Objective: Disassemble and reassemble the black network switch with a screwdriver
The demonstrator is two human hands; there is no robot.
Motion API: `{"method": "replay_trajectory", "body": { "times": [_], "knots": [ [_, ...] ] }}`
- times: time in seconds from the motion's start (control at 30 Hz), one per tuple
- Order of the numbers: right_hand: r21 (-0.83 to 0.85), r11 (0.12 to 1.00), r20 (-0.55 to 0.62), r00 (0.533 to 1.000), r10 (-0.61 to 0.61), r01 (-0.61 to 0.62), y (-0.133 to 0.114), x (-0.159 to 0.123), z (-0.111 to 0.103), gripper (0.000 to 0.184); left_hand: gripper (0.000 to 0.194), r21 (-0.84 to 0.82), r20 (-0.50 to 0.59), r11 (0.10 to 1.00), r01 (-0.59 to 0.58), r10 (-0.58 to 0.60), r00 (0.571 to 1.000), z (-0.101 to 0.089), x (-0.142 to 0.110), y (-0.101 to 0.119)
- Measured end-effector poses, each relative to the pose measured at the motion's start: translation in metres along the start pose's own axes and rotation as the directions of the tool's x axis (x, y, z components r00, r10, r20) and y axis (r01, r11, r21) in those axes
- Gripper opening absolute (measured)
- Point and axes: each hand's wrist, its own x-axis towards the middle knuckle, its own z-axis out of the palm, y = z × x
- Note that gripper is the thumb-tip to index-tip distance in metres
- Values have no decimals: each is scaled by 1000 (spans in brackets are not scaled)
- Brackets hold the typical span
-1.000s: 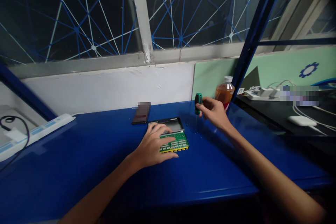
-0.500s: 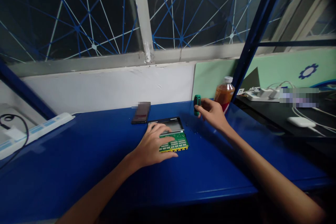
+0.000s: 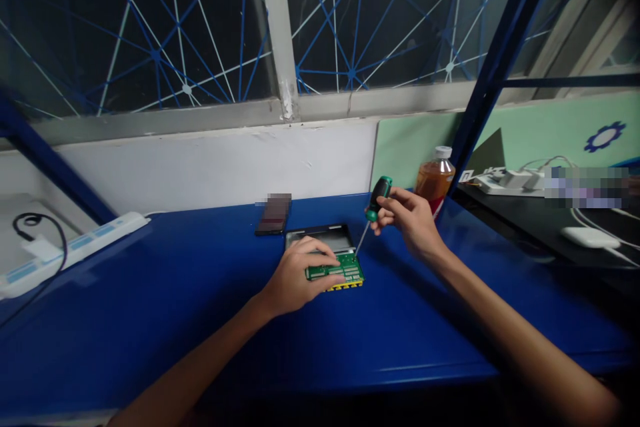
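A green circuit board point(image 3: 350, 267) with a yellow strip along its front edge sits in a black metal case point(image 3: 345, 238) on the blue table. My left hand point(image 3: 303, 273) grips the board at its left side, fingers over the top and thumb along the front; part of the board is hidden beneath it. In my right hand point(image 3: 407, 217) is a screwdriver point(image 3: 380, 199) with a green and black handle. Its thin shaft slants down to the left, and its tip appears to be at the board's upper right corner; whether it touches a screw I cannot tell.
A dark phone point(image 3: 273, 215) lies behind the case. Just beyond my right hand stands a bottle of orange-brown drink point(image 3: 434, 180). A white power strip point(image 3: 80, 250) is at the left, while chargers and cables point(image 3: 523, 180) occupy the black surface at right.
The screwdriver has tilted, with its shaft now visible and its tip brought to the board's corner. My left hand's fingers have drawn closer together on the board.
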Motion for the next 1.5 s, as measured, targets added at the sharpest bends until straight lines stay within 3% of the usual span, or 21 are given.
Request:
{"method": "replay_trajectory", "body": {
  "times": [0.3, 1.5],
  "knots": [
    [97, 995, 80, 997, 0, -8, 0, -13, 21, 14, 5, -63, -50, 998, 21, -24, 998, 5, 0, -3],
    [-29, 992, 34, 992, -123, 124, -15, -23, 27, 14, 11, -78, -40, 995, 61, -65, 997, 2, 0, -5]
  ]
}}
